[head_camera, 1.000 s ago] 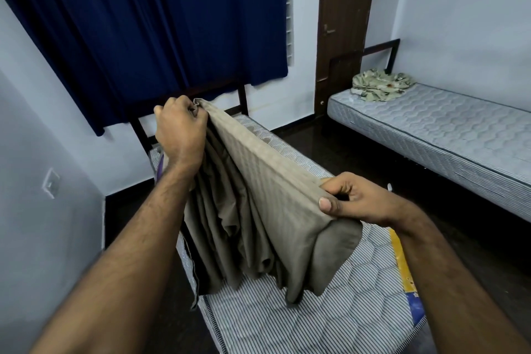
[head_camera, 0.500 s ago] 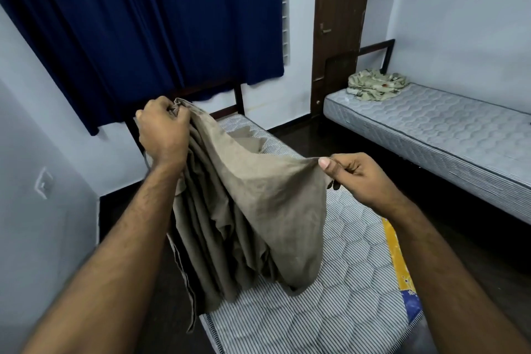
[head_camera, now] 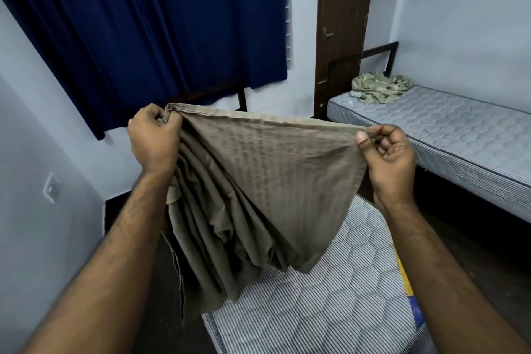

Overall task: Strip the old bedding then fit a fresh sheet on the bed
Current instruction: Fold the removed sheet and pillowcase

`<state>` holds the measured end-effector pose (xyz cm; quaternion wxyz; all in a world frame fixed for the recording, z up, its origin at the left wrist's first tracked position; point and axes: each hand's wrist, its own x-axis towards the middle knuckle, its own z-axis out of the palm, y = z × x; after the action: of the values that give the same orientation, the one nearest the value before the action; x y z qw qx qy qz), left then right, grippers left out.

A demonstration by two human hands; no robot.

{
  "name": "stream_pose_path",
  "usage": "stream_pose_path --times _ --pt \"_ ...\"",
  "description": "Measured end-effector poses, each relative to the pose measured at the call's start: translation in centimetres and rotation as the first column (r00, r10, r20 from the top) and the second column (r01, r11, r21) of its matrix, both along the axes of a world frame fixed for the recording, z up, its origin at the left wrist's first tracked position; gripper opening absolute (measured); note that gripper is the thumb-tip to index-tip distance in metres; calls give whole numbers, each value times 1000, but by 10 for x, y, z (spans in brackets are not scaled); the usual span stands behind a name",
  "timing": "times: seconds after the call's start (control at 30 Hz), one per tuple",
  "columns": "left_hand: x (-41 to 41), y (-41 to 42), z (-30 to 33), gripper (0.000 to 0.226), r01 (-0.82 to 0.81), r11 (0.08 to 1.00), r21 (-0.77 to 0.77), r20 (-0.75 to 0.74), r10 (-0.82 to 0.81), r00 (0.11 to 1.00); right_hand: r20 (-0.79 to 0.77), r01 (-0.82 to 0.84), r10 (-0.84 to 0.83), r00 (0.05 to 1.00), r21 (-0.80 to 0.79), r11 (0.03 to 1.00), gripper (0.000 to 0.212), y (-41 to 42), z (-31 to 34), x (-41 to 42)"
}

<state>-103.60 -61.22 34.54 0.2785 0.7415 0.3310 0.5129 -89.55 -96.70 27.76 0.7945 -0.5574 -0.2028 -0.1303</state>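
Hem of the tan sheet (head_camera: 267, 181) now stretched between my left hand (head_camera: 153, 138) and right hand (head_camera: 386, 152), fingers clamped; opening out above the bare mattress (head_camera: 330, 310), ready to spread.

I hold the taupe sheet (head_camera: 258, 181) stretched by its top hem, its bunched folds hanging down onto my bed's bare striped mattress (head_camera: 316, 316).

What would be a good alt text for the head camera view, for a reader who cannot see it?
Two hands hold a brown sheet stretched by its top edge above a bare striped mattress: the left hand grips one bunched corner, the right hand pinches the other. Behind hang a dark blue curtain and, on a second bed, a crumpled patterned cloth.
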Motion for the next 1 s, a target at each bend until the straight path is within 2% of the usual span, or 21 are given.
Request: stream_pose_path --times 0.13,0.23,0.33,0.43,0.53,0.63,0.77,0.83,0.9,0.97,1.0 --pt "-4 -1 3 29 56 998 -29 36 -55 998 -63 -107 105 992 -38 993 31 0 3 1" --pt "-7 -2 3 28 65 997 -52 45 -63 997 -101 -188 182 978 -48 981 15 1 2 0" --pt "-8 -4 2 26 81 995 -60 40 -79 996 -139 -214 210 968 -15 977 11 1 -1 2" --pt "-8 -7 -2 28 119 991 -54 41 -117 992 -146 -210 207 967 -5 978 10 3 -4 5" --pt "-6 -8 -6 29 180 983 -47 54 -177 983 -186 -181 182 965 25 983 21 5 -4 8" --pt "-7 -7 -9 29 223 974 -39 58 -221 974 -208 -155 143 968 -38 987 15 4 -9 14" --pt "-6 -2 -10 34 283 955 -88 35 -281 959 -181 -160 156 971 -10 987 21 0 -2 10" --pt "-4 -5 -9 36 312 943 -118 22 -312 950 -183 -242 243 953 30 970 27 1 6 3" --pt "0 -14 -8 35 301 945 -127 4 -303 953 -210 -396 418 884 139 908 27 1 14 -8" --pt "2 -23 -7 34 271 951 -151 2 -274 962 -196 -566 623 757 280 776 15 -4 22 -19" --pt "3 -26 -6 35 251 954 -166 6 -254 967 -175 -637 701 691 311 705 23 -7 26 -22"
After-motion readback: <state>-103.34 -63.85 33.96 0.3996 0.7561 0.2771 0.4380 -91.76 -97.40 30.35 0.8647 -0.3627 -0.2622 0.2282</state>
